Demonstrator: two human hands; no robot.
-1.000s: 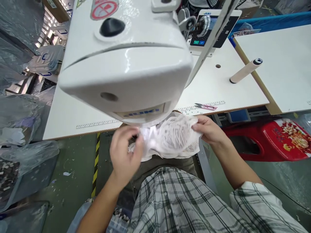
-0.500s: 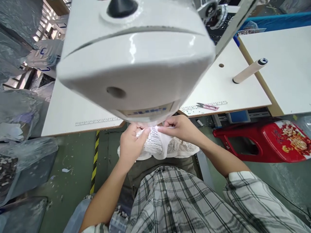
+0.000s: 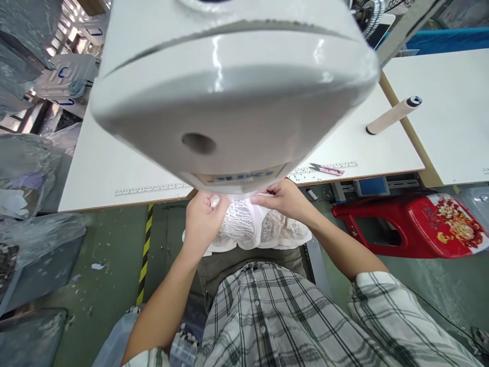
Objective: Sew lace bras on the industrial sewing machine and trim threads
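A white lace bra (image 3: 240, 224) hangs over my lap at the front of the white sewing machine (image 3: 229, 112). My left hand (image 3: 204, 216) pinches its upper edge on the left, thumb on top. On the right, my right hand (image 3: 284, 201) grips the same edge between thumb and curled fingers. The stretch of edge between the two hands lies under the machine head, which hides the needle and presser foot. Lace cups drape down toward my lap below the hands.
Pink-handled thread snips (image 3: 326, 169) lie by a printed ruler strip on the white table (image 3: 153, 173). A cream cylinder (image 3: 393, 116) stands at the right. A red stool (image 3: 420, 224) is beside me; plastic-covered bins (image 3: 42, 265) stand to the left.
The machine head looms larger and extends further right in view as the camera shifts. Both hands keep their hold on the bra, with only slight finger movement.
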